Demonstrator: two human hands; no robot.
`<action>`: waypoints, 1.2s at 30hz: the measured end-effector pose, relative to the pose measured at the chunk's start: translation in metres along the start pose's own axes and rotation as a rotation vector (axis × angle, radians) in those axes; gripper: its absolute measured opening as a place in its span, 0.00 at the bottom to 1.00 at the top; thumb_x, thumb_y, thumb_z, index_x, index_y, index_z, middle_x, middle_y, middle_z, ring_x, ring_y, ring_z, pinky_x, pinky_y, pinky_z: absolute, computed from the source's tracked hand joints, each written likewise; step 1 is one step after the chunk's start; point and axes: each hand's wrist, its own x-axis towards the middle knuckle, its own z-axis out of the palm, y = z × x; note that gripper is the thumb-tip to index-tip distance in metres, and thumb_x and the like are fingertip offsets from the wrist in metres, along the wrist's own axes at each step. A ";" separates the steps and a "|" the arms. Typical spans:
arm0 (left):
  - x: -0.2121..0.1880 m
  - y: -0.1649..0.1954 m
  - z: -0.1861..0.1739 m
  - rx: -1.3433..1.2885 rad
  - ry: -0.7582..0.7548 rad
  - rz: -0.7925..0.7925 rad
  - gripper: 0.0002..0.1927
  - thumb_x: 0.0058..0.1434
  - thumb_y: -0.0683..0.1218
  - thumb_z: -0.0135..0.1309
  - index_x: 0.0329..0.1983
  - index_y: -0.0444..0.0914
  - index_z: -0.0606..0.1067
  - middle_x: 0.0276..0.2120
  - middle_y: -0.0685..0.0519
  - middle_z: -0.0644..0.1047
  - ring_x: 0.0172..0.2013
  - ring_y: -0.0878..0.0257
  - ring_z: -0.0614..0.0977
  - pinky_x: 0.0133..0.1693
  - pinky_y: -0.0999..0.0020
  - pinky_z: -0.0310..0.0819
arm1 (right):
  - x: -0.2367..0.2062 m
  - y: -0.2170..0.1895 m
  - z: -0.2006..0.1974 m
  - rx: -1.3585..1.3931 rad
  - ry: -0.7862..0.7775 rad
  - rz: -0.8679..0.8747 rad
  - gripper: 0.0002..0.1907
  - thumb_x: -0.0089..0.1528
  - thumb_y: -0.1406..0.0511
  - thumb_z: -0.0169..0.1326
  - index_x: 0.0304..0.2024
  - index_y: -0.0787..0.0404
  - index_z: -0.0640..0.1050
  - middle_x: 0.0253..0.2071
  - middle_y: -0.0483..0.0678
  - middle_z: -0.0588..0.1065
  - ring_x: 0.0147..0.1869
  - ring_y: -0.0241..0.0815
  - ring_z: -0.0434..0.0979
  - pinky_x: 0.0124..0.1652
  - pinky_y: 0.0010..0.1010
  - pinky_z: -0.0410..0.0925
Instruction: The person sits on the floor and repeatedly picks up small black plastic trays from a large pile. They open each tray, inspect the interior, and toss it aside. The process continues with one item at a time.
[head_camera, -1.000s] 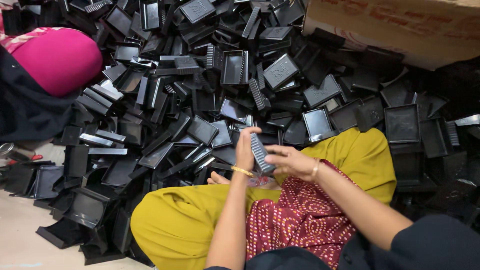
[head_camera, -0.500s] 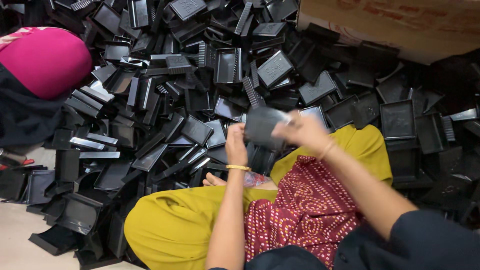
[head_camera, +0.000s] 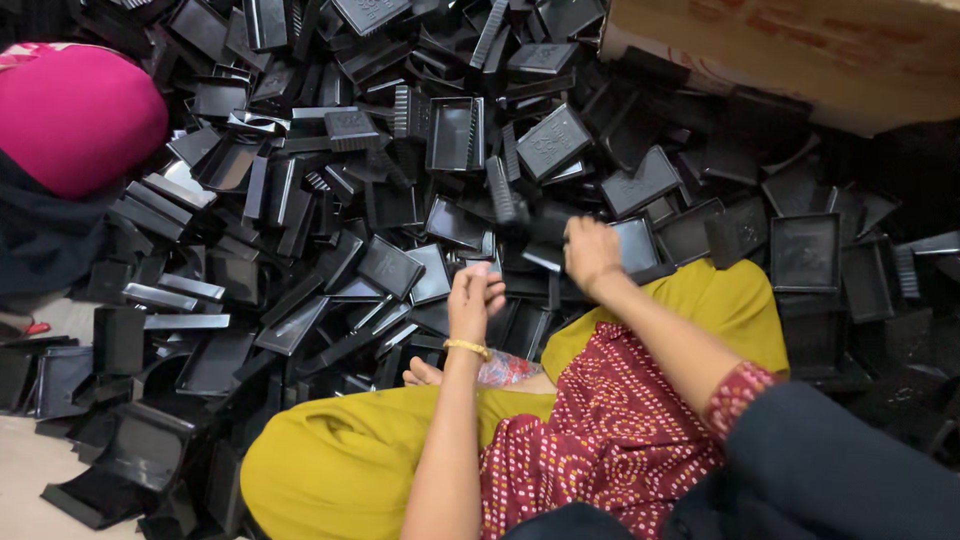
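A big heap of black plastic trays and lids (head_camera: 450, 130) lies in front of me. My left hand (head_camera: 475, 297), with a gold bangle at the wrist, hovers just above the heap's near edge with its fingers curled in and nothing visible in them. My right hand (head_camera: 592, 255) reaches into the heap with its back toward me. Its fingers are bent down onto black parts beside a shallow square tray (head_camera: 640, 245), and they are hidden, so I cannot see whether they grip anything.
My lap in yellow trousers (head_camera: 340, 460) and a red dotted garment (head_camera: 600, 440) lies below the hands. A brown cardboard box (head_camera: 800, 50) stands at the top right. A person's pink-clad shape (head_camera: 80, 115) is at the far left. Pale floor (head_camera: 20, 490) shows at the bottom left.
Both hands held one black plastic part between them above my lap. Now the hands are apart, the part is no longer held up, and the right hand has moved into the heap.
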 end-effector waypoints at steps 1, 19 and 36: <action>-0.001 -0.003 0.001 0.030 0.052 -0.098 0.20 0.65 0.54 0.52 0.58 0.43 0.70 0.43 0.56 0.79 0.35 0.71 0.80 0.36 0.73 0.76 | -0.019 -0.003 0.001 0.138 0.052 -0.034 0.12 0.58 0.64 0.61 0.43 0.60 0.77 0.43 0.54 0.78 0.50 0.57 0.79 0.52 0.44 0.69; -0.020 -0.002 0.025 -0.320 -0.226 -0.035 0.21 0.66 0.54 0.50 0.59 0.43 0.69 0.50 0.49 0.78 0.47 0.57 0.83 0.44 0.62 0.79 | -0.054 0.033 -0.019 0.316 0.257 0.092 0.15 0.56 0.60 0.64 0.42 0.58 0.82 0.40 0.55 0.78 0.46 0.55 0.79 0.49 0.42 0.72; -0.019 0.004 0.019 -0.009 -0.103 0.396 0.25 0.77 0.61 0.35 0.59 0.40 0.71 0.53 0.51 0.71 0.53 0.61 0.74 0.57 0.67 0.67 | -0.088 -0.071 -0.039 1.256 -0.358 0.093 0.44 0.54 0.67 0.68 0.70 0.50 0.64 0.54 0.50 0.74 0.56 0.38 0.77 0.55 0.31 0.74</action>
